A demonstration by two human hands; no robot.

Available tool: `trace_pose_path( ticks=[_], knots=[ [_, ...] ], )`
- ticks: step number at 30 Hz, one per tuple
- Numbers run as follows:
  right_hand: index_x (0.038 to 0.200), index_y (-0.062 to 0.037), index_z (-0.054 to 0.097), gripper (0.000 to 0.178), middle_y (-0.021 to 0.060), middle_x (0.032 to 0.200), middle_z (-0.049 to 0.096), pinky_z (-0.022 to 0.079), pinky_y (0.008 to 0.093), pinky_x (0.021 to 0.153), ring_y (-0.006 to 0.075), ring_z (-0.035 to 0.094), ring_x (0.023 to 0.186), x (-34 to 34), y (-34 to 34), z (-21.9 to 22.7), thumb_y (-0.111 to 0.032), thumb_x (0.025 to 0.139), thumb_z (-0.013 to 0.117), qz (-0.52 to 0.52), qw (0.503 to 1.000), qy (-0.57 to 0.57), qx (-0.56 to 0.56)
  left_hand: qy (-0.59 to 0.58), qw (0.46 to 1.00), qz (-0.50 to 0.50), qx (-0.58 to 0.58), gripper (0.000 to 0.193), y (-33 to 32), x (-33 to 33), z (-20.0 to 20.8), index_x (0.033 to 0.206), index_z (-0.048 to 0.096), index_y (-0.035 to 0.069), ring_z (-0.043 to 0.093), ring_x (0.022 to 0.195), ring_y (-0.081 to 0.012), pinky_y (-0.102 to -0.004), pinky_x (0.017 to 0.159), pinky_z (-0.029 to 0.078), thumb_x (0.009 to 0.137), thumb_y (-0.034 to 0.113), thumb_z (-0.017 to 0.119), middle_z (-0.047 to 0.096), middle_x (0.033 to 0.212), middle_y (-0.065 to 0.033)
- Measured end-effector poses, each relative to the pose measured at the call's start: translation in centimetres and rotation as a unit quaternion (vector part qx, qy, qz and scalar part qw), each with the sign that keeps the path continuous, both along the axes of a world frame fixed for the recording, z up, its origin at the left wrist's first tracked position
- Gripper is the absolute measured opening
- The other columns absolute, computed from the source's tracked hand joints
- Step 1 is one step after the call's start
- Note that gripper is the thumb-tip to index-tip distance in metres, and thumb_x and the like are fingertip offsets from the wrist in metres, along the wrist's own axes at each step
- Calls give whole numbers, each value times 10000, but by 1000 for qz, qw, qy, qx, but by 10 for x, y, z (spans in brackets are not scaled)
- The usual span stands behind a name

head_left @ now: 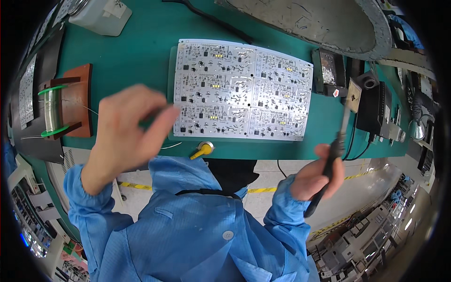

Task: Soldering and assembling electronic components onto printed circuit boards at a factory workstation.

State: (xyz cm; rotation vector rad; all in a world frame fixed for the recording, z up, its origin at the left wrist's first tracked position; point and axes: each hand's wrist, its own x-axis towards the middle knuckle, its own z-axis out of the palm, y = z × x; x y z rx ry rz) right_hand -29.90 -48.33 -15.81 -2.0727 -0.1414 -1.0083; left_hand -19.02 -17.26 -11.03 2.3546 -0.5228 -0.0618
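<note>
A soldering iron (337, 148) is gripped in the right hand (320, 176). Near the circuit board (243, 90), laid on the green surface (134, 49), the left hand (128, 129) is seen curled and blurred; whether anything is held cannot be told.

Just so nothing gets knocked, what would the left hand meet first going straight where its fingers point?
Probably the circuit board panel, at its left edge; the left hand may pass above, as depth is unclear.
</note>
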Motion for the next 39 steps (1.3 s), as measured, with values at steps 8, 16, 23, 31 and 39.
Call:
trace_pose_path(
  ticks=[8,16,23,31,39],
  knots=[
    [1258,47,503,388,230,1147,596,422,382,935,290,585,1041,43,-32,1,-126,911,533,-63,976,205,-46,-76,978,-192,42,234,29,-33,-10,814,612,35,547,708,-265,-355,627,438,604,4,711,540,819,-84],
    [1279,7,462,610,283,1099,560,445,491,876,360,594,896,22,2,20,-510,964,392,66,993,91,-26,-135,976,-147,-88,264,-3,-19,0,808,625,29,525,519,-185,-284,435,395,564,0,723,547,697,-62],
    [882,-37,611,234,94,657,579,455,468,736,238,526,622,54,31,56,-250,806,670,151,979,134,-19,-205,968,-82,-121,172,-45,20,-16,778,623,27,532,529,-213,-297,447,413,633,-22,701,507,665,-60],
    [810,-7,643,180,90,647,582,462,422,742,255,535,586,95,32,54,-167,743,691,180,974,140,-16,-203,971,-65,-107,138,-57,44,-30,770,613,31,549,546,-228,-305,466,418,679,-44,686,544,666,-71],
    [811,0,641,187,98,664,617,473,409,736,236,572,604,103,32,44,-162,746,710,183,974,134,15,-204,973,-30,-106,115,-61,49,-37,733,607,62,542,552,-233,-323,474,431,678,-5,683,505,659,-52]
  ],
)
